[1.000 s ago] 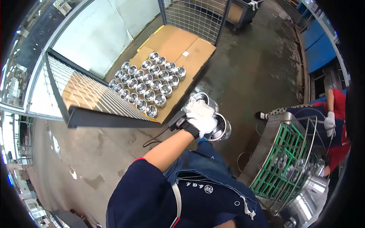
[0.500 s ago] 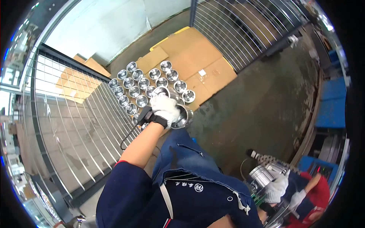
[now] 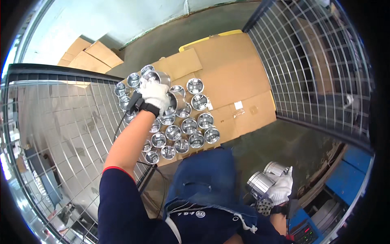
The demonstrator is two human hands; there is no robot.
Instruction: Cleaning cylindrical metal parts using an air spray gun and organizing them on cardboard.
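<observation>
My left hand (image 3: 154,95), in a white work glove, is closed on two shiny metal pistons, one at its far side (image 3: 163,77) and the other at its right (image 3: 176,104). Both are over the left part of several rows of similar pistons (image 3: 189,126) with their hollow ends up. Whether the held pair touches anything below cannot be told. At the lower right, my gloved right hand (image 3: 282,189) grips another two pistons (image 3: 260,183) away from the rows, their ringed sides showing. Its fingers are partly hidden behind the metal.
Flat cardboard (image 3: 235,65) lies under the rows and extends to the right. Wire mesh panels stand at left (image 3: 81,122) and right (image 3: 321,61). Cardboard boxes (image 3: 95,57) are beyond the left panel. Blue equipment (image 3: 345,171) stands at the right edge.
My left hand has gone from the near edge of the rows to their far left, still with pistons. My right hand has come forward with its pistons. The person in red has left the view.
</observation>
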